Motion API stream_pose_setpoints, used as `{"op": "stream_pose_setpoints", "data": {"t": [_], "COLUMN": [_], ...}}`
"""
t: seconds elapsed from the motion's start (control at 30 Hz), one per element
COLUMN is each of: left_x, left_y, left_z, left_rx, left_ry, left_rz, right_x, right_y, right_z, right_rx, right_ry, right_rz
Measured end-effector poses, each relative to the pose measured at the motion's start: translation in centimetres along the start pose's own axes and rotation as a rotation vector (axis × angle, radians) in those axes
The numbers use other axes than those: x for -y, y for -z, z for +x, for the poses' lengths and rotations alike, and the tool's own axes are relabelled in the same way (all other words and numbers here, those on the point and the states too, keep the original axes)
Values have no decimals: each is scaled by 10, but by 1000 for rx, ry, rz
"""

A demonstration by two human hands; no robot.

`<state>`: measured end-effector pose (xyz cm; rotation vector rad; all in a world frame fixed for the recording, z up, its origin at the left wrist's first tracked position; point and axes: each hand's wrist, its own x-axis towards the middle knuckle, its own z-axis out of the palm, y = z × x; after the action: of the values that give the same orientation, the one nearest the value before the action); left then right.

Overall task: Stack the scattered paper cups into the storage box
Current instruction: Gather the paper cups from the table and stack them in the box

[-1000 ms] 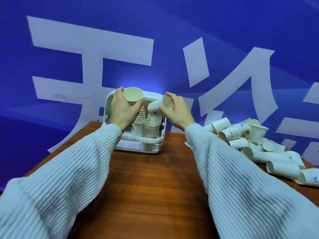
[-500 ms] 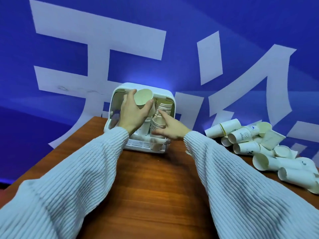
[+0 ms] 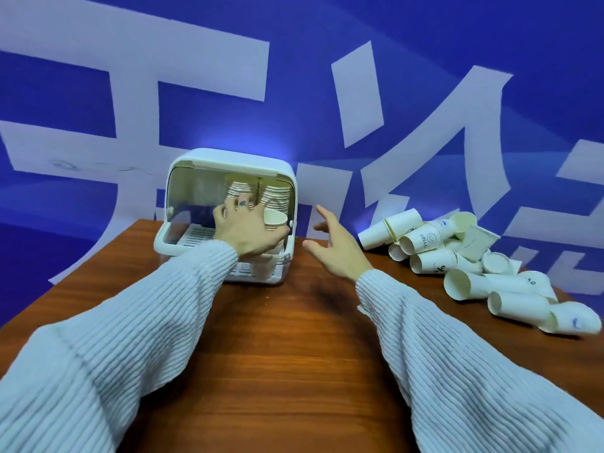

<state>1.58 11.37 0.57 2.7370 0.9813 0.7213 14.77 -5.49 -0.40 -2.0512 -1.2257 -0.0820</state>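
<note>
The white storage box stands open at the table's far edge. Two tall stacks of paper cups fill its back right. In front of them a short stack carries a top cup. My left hand reaches into the box with its fingers spread against the tall stacks; its thumb side touches the top cup. My right hand hovers over the table just right of the box, fingers apart and holding nothing. The scattered cups lie in a heap to the right.
The brown wooden table carries the box and the heap, which runs to its right edge. A slotted white tray floors the box. A blue wall with large white characters rises close behind.
My left hand came down from the box's top and the cup it held now sits on the short front stack. My right hand pulled out of the box and moved right, opening.
</note>
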Motion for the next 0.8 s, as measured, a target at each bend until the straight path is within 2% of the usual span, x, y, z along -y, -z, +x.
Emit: {"op": "stream_pose_setpoints", "data": {"t": [0.13, 0.2, 0.47, 0.67, 0.8], "left_x": [-40, -73, -210, -283, -317], "left_y": [-5, -15, -94, -145, -174], "left_z": [-12, -21, -63, -81, -81], "left_rx": [-297, -322, -27, 216, 379], "left_ry": [-193, -292, -553, -521, -442], "left_rz": [-122, -177, -215, -335, -519], "right_x": [-29, -44, -131, -198, -228], "right_y": [20, 33, 113, 173, 190], "right_z": [-19, -31, -101, -170, -193], "right_rx": [-52, -68, -264, -697, -873], "right_ry": [-72, -122, -361, -635, -735], "right_rz": [-22, -19, -92, -65, 60]}}
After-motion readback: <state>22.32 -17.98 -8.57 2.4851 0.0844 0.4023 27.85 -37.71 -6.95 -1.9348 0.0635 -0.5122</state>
